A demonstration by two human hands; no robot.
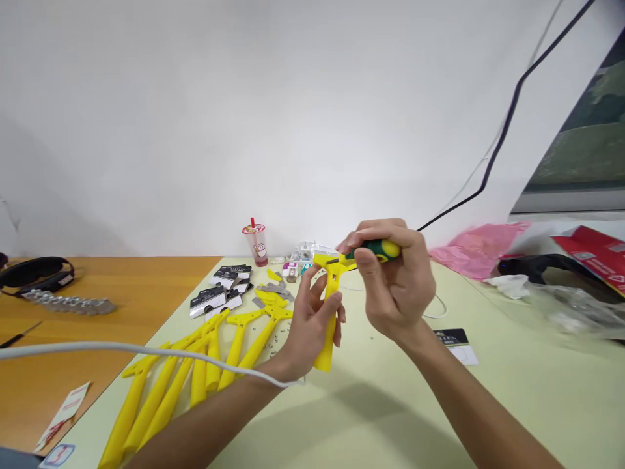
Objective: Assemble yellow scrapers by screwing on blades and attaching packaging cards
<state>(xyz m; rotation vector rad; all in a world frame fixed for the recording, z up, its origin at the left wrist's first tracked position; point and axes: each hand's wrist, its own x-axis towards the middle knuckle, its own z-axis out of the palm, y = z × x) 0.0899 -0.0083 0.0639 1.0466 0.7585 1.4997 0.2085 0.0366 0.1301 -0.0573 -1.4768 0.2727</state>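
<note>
My left hand point(312, 319) is wrapped round the handle of a yellow T-shaped scraper point(324, 355), holding it upright above the table. In my right hand point(398, 286) is a screwdriver point(378, 249) with a green and yellow grip. Its shaft points left, with the tip at the scraper's head; whether it sits in a screw is too small to tell. Several more yellow scrapers point(166, 397) lie in a row left of my left forearm. Behind them are yellow head pieces point(269, 296) and grey blades point(278, 288). Small metal screws point(274, 339) are scattered beside my left wrist.
Black-and-white cards point(209, 299) lie at the back left, near a drink cup with a straw point(258, 246). A white cable point(146, 350) crosses in front of my left arm. Another card point(456, 344) lies right. Pink plastic point(481, 251) and clear bags point(576, 303) are further right.
</note>
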